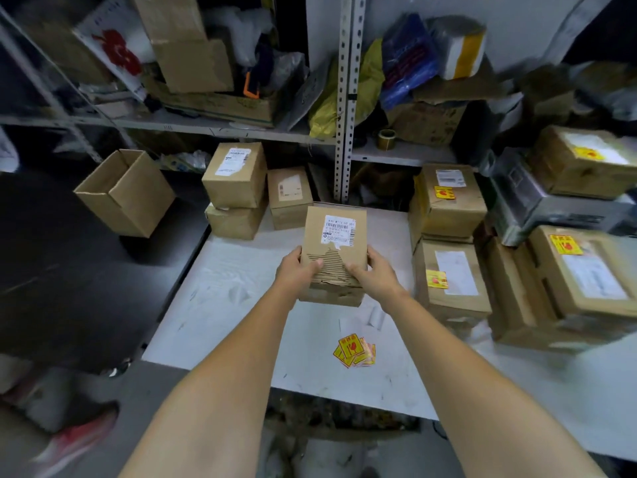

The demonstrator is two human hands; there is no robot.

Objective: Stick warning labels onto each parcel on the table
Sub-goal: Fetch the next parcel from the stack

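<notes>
**Two grips hold one box**

Head view: the left grip (296,269) and the right grip (374,270) both hold one brown box (332,236). One grip is on each side, with the thumbs on top. The box is over the middle of the white surface (234,305). It has a white paper tag on top and a torn patch by the thumbs. A small pile of yellow and red labels (355,350) lies on the surface, closer to the person and apart from the box. On the right, stacked boxes (451,267) have yellow labels stuck on them. At the back left, more boxes (234,177) sit below a shelf (220,127). An open box (127,191) sits on the dark floor at the left
</notes>
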